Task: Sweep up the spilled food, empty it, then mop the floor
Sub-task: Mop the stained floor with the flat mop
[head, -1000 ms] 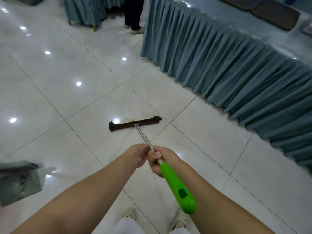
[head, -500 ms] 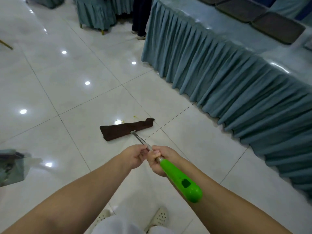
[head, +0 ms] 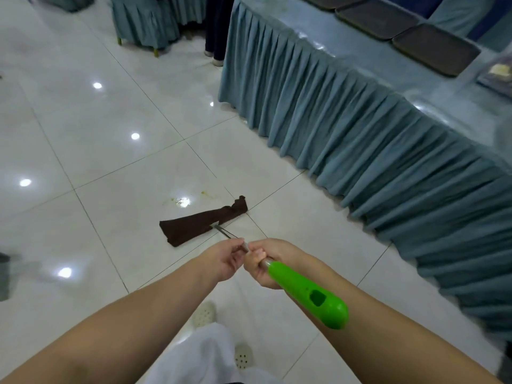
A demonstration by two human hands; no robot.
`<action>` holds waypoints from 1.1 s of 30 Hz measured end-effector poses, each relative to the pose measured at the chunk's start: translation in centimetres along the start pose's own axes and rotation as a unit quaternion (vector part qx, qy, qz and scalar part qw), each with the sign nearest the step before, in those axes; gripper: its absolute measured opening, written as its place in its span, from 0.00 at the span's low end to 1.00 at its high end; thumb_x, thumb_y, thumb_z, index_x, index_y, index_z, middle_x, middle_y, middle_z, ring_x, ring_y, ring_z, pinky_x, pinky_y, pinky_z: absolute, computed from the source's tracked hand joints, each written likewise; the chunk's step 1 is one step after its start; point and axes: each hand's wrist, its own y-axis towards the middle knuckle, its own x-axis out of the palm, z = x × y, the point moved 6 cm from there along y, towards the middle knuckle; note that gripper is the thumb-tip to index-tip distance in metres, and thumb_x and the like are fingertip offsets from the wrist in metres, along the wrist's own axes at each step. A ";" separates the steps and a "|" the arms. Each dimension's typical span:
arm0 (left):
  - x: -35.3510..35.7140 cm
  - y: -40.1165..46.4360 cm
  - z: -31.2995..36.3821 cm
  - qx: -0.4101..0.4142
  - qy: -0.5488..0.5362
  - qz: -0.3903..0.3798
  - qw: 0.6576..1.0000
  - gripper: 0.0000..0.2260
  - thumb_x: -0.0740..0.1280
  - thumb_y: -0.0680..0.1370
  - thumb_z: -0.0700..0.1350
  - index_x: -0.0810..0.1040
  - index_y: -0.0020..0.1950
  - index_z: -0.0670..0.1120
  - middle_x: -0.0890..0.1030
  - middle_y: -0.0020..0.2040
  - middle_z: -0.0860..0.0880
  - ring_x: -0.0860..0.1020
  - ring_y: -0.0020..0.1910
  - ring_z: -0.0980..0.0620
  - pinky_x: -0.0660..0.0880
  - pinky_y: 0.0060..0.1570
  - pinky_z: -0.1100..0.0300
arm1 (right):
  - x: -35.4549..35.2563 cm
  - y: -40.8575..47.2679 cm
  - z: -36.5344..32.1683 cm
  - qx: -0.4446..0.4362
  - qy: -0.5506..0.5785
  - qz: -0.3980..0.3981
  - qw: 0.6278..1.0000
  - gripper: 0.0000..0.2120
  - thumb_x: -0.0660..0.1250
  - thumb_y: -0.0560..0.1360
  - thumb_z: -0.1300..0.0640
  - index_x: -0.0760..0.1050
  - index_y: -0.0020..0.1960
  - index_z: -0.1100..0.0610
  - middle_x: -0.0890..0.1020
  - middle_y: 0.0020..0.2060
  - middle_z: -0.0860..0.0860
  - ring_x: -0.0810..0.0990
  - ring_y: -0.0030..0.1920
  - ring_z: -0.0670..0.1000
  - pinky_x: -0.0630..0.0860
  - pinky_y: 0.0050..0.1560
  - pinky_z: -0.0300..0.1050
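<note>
Both hands on our green-handled metal mop pole (head: 302, 289): left hand (head: 221, 261) pinching the shaft, right hand (head: 267, 261) curled round it, dark brown mop cloth (head: 199, 224) flat on white tiles (head: 110, 151) beside yellow smears (head: 180, 200).

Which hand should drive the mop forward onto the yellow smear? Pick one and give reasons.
Left. The left hand grips the metal shaft nearest the brown mop cloth, so it probably steers best toward the smear. The right hand sits by the green handle.
</note>
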 end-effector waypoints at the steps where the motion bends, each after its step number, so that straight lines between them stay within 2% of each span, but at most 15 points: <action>1: 0.1 0.3 0.5 0.001 -0.003 0.001 1.000 0.12 0.60 0.80 0.37 0.71 0.36 0.38 0.74 0.18 0.47 0.72 0.14 0.56 0.69 0.15 0.69 | 0.3 0.3 -0.6 0.005 -0.014 -0.001 1.000 0.12 0.56 0.79 0.66 0.69 0.37 0.63 0.70 0.20 0.53 0.63 0.13 0.43 0.61 0.15 0.27; 10: 2.5 5.3 7.0 -0.011 -0.024 -0.010 1.000 0.09 0.59 0.79 0.34 0.72 0.39 0.36 0.76 0.20 0.43 0.75 0.16 0.52 0.72 0.18 0.66 | 3.0 2.7 -8.3 0.036 -0.093 -0.006 0.995 0.12 0.56 0.81 0.62 0.70 0.39 0.62 0.67 0.17 0.50 0.63 0.13 0.42 0.61 0.15 0.27; 13: 3.4 7.6 10.1 -0.025 -0.048 -0.013 0.998 0.06 0.60 0.78 0.33 0.71 0.41 0.36 0.77 0.27 0.41 0.78 0.21 0.50 0.75 0.20 0.63 | 4.4 3.8 -11.9 0.052 -0.122 0.005 0.991 0.14 0.59 0.81 0.60 0.69 0.37 0.61 0.65 0.17 0.50 0.63 0.13 0.42 0.61 0.15 0.27; 15: 4.0 9.0 12.2 -0.034 -0.069 -0.012 0.997 0.04 0.60 0.77 0.32 0.71 0.44 0.35 0.75 0.34 0.40 0.78 0.28 0.48 0.77 0.21 0.61 | 5.6 4.6 -14.0 0.065 -0.129 0.012 0.989 0.14 0.60 0.81 0.58 0.68 0.37 0.61 0.64 0.17 0.49 0.62 0.13 0.43 0.61 0.15 0.27; 17: 4.5 10.4 14.4 -0.044 -0.092 -0.013 0.995 0.02 0.59 0.78 0.33 0.71 0.48 0.35 0.76 0.35 0.39 0.77 0.29 0.48 0.77 0.21 0.62 | 7.0 5.4 -16.0 0.066 -0.134 0.009 0.989 0.12 0.60 0.81 0.57 0.70 0.39 0.60 0.64 0.18 0.49 0.62 0.13 0.43 0.62 0.14 0.28; 19: 5.0 11.5 16.4 -0.059 -0.125 -0.016 0.990 0.05 0.59 0.79 0.35 0.70 0.54 0.34 0.77 0.37 0.37 0.79 0.28 0.47 0.76 0.20 0.60 | 8.5 6.2 -17.9 0.065 -0.140 0.002 0.988 0.09 0.60 0.81 0.57 0.70 0.42 0.58 0.65 0.18 0.49 0.63 0.14 0.42 0.62 0.14 0.29; 20: 5.2 12.0 17.4 -0.066 -0.152 -0.015 0.986 0.08 0.58 0.80 0.35 0.69 0.57 0.34 0.76 0.41 0.37 0.79 0.33 0.45 0.77 0.20 0.58 | 9.2 6.7 -18.8 0.067 -0.142 0.003 0.988 0.09 0.61 0.80 0.57 0.69 0.42 0.56 0.65 0.19 0.49 0.63 0.14 0.42 0.61 0.14 0.29; 22: 5.5 13.1 19.5 -0.072 -0.205 -0.015 0.976 0.08 0.57 0.81 0.36 0.67 0.59 0.33 0.74 0.44 0.35 0.77 0.41 0.43 0.80 0.27 0.54 | 10.3 7.5 -20.4 0.076 -0.143 0.018 0.987 0.10 0.61 0.80 0.59 0.68 0.40 0.55 0.65 0.19 0.49 0.63 0.14 0.43 0.61 0.13 0.29; 24: 5.5 14.2 21.3 -0.071 -0.231 -0.006 0.970 0.06 0.56 0.82 0.36 0.68 0.52 0.32 0.74 0.43 0.35 0.76 0.48 0.43 0.80 0.43 0.55 | 11.2 8.0 -21.9 0.087 -0.137 0.035 0.986 0.11 0.59 0.80 0.61 0.68 0.39 0.55 0.65 0.19 0.50 0.63 0.14 0.44 0.62 0.12 0.30; 25: 5.4 14.8 22.0 -0.070 -0.232 -0.001 0.970 0.06 0.56 0.82 0.36 0.68 0.50 0.32 0.73 0.42 0.35 0.75 0.49 0.43 0.76 0.50 0.53 | 11.7 8.3 -22.5 0.091 -0.135 0.039 0.986 0.11 0.58 0.80 0.61 0.69 0.39 0.56 0.65 0.19 0.50 0.63 0.14 0.44 0.62 0.12 0.31; 27: 5.3 15.7 23.3 -0.069 -0.227 0.010 0.971 0.07 0.56 0.82 0.36 0.68 0.48 0.32 0.73 0.42 0.36 0.76 0.46 0.43 0.74 0.54 0.50 | 12.5 8.8 -23.7 0.091 -0.146 0.043 0.984 0.12 0.58 0.80 0.61 0.69 0.39 0.56 0.65 0.20 0.50 0.63 0.14 0.44 0.62 0.12 0.31; 29: 5.2 16.2 24.3 -0.068 -0.227 0.017 0.971 0.07 0.56 0.82 0.36 0.67 0.47 0.33 0.73 0.42 0.37 0.76 0.40 0.43 0.76 0.50 0.51 | 13.3 9.2 -24.5 0.095 -0.166 0.048 0.980 0.12 0.58 0.80 0.61 0.70 0.38 0.56 0.64 0.21 0.50 0.63 0.14 0.43 0.61 0.12 0.31; 33: 5.0 17.1 26.2 -0.063 -0.221 0.014 0.973 0.06 0.56 0.82 0.36 0.68 0.48 0.33 0.73 0.40 0.37 0.75 0.37 0.44 0.80 0.28 0.54 | 14.7 10.2 -26.0 0.098 -0.199 0.061 0.973 0.12 0.58 0.80 0.62 0.70 0.38 0.55 0.63 0.25 0.48 0.62 0.15 0.43 0.60 0.12 0.30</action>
